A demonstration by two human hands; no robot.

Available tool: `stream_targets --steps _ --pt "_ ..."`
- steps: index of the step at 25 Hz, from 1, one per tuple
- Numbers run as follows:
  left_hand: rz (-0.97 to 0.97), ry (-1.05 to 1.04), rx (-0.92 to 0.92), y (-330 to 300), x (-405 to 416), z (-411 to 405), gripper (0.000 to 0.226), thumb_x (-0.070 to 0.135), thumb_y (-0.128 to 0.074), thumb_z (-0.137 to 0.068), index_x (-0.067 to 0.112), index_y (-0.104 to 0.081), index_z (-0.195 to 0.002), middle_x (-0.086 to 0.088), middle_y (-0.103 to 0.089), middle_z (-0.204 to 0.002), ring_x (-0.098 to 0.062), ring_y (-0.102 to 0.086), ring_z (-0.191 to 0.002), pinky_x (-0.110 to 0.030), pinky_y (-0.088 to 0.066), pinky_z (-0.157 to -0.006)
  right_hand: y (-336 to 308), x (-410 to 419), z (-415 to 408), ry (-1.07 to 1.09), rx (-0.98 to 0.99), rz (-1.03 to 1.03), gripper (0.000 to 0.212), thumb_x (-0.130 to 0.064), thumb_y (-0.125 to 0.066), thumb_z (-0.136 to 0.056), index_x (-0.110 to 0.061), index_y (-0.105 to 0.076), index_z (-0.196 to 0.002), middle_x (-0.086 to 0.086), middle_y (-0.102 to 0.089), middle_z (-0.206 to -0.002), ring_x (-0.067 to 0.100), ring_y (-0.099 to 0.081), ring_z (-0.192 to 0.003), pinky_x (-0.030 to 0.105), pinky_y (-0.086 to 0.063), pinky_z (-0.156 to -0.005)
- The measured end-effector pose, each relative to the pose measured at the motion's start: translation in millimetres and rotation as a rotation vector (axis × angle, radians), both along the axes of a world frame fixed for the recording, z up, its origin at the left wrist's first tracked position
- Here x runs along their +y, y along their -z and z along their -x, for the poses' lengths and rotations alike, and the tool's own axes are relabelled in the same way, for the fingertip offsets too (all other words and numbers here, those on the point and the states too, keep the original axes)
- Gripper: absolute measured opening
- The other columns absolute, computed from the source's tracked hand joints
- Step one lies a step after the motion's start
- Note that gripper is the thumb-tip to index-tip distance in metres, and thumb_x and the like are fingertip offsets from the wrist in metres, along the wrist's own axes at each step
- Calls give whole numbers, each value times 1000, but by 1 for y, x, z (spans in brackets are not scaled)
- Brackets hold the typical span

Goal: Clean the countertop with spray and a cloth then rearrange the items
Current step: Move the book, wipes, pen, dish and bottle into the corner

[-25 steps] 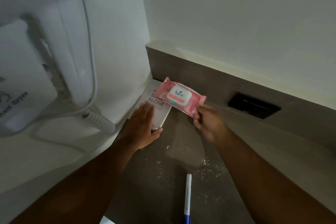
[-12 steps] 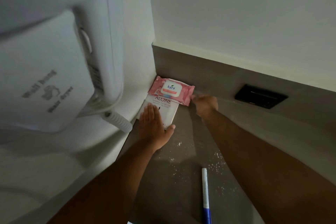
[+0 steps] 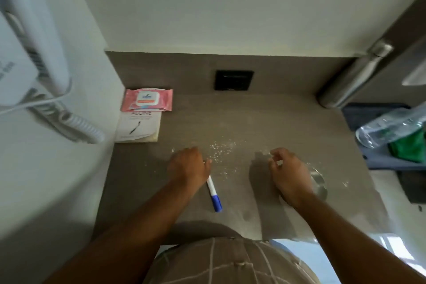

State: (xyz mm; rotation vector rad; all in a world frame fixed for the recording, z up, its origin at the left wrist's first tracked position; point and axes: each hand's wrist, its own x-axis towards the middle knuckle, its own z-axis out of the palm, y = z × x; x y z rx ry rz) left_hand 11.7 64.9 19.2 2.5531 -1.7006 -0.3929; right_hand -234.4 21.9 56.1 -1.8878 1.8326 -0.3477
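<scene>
While I watch the head feed, both hands sit low over the countertop.

Pen: one white pen with a blue cap lies flat on the counter, long axis running from near-right to far-left, blue end toward me, white end tucked under the left hand.

Left hand: left hand is palm down over the pen's far end, fingers curled together; I cannot tell whether it actually grips the pen.

Right hand: right hand hovers just above the counter, fingers loosely curled, thumb and forefinger near each other, nothing pinched that I can see.

Wipes: one pink wipes pack lies flat in the far-left corner, long axis parallel to the back wall, overlapping the far edge of one white book.

Change: half a second ago the left palm pressed the book and the right hand was at the pack's edge; now both hands are back near me, clear of pack and book.

Crumbs: white crumbs are scattered between the hands, too many to count.

Right side: one steel bottle in the far-right corner, one clear plastic bottle beside one green cloth.

Wall: one black socket plate, one white hair dryer on the left.
</scene>
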Motion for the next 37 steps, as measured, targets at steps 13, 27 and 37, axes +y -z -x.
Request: stream_targets --steps 13,27,37 --pt "-210 -315 190 -29 12 -10 26 38 -57 -87 15 -65 -78 -2 -64 -75 -18 -63 -70 -31 -51 -64 18 31 13 -331 584 181 8 -20 -65 -88 -22 -71 -94 -2 -74 -90 18 -69 -80 31 -54 -70" --pt "414 -1147 930 -60 86 -127 21 28 -56 -83 10 -65 -84 -1 -74 -63 -14 -54 -36 -19 -33 -36 20 -61 -311 -1152 406 366 23 -16 -62 -86 -14 -69 -109 12 -55 -117 36 -56 -106 44 -51 -83" --pt "687 -1307 1700 -56 7 -121 21 25 -60 -94 10 -63 -110 -3 -78 -95 -8 -67 -60 -14 -49 -48 -18 -132 -292 -631 -612 -900 39 -46 -53 -97 -10 -64 -108 11 -73 -89 16 -66 -63 25 -56 -56"
